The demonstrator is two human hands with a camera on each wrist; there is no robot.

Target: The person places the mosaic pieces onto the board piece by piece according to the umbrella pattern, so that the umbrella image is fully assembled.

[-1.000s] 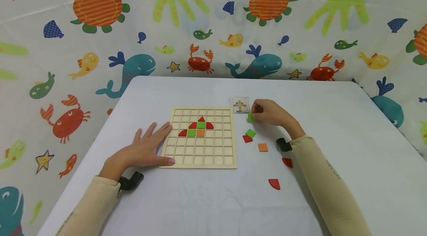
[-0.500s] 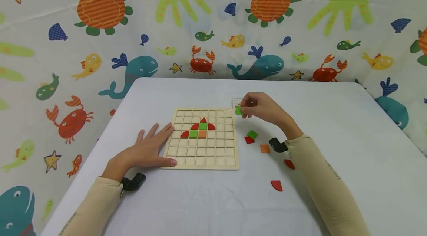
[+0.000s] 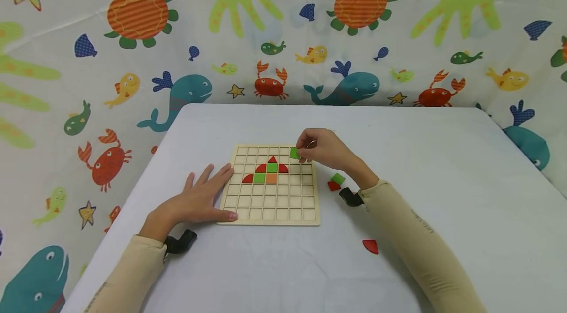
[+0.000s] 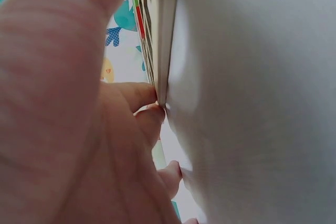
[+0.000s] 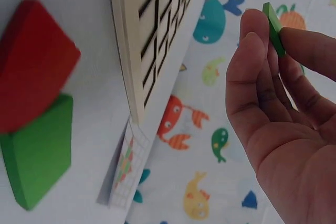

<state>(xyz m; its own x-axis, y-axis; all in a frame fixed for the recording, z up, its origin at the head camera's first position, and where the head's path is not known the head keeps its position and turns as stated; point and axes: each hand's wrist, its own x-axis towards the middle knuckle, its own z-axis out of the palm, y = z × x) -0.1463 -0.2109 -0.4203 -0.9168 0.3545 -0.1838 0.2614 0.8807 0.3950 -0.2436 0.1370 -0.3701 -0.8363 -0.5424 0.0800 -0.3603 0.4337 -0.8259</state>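
My right hand (image 3: 325, 148) pinches a green square tile (image 3: 295, 153) between thumb and fingers, over the upper right part of a wooden grid board (image 3: 275, 209). The right wrist view shows that green tile (image 5: 273, 29) edge-on at the fingertips. Spread fingers of my left hand (image 3: 195, 200) rest along the board's left edge, the thumb on its lower left corner. Set in the grid are a red triangle (image 3: 272, 160), two green squares, one of them the lower green square (image 3: 259, 178), an orange square (image 3: 271, 178) and several red quarter-round pieces, such as the left one (image 3: 248, 178).
Right of the board, a loose green square (image 3: 338, 178) lies against a red piece (image 3: 333, 186). Nearer the front is a red quarter-round (image 3: 370, 246). A printed pattern card (image 5: 126, 166) lies by the board's far corner, hidden behind my right hand in the head view.
My right hand has carried the green tile leftward from beside the card to over the board. The right forearm now covers the loose orange square and one red piece. My left hand stays put.
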